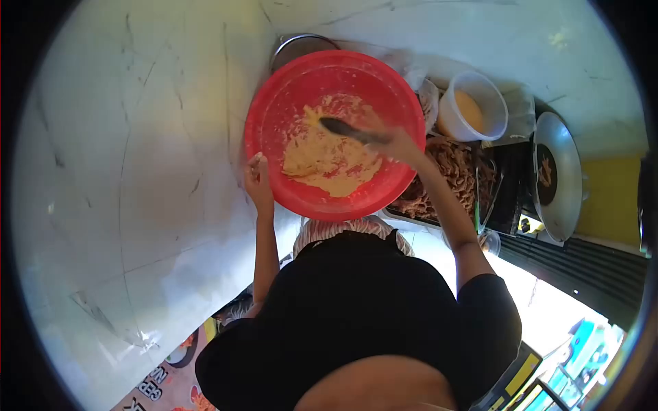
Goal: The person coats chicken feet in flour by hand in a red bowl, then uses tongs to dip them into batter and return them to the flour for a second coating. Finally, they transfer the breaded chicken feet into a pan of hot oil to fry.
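Note:
A large red basin [404, 113] holds thick yellowish batter [312, 161], with white flour smeared over its bottom and sides. My left hand [257, 171] grips the basin's left rim, fingers curled at the edge. Inside the basin, my right hand [397, 145] is closed around a dark utensil [339, 128], slanting to the left over the batter. Motion blurs this hand and the tool, and the kind of utensil does not show.
Right of the basin lies a tray of brown strips of food [456, 175]. Behind it stands a white plastic tub [504, 113] with pale orange contents. Farther right is a wide metal pan [570, 178]. A marbled wall [171, 137] closes off the left side.

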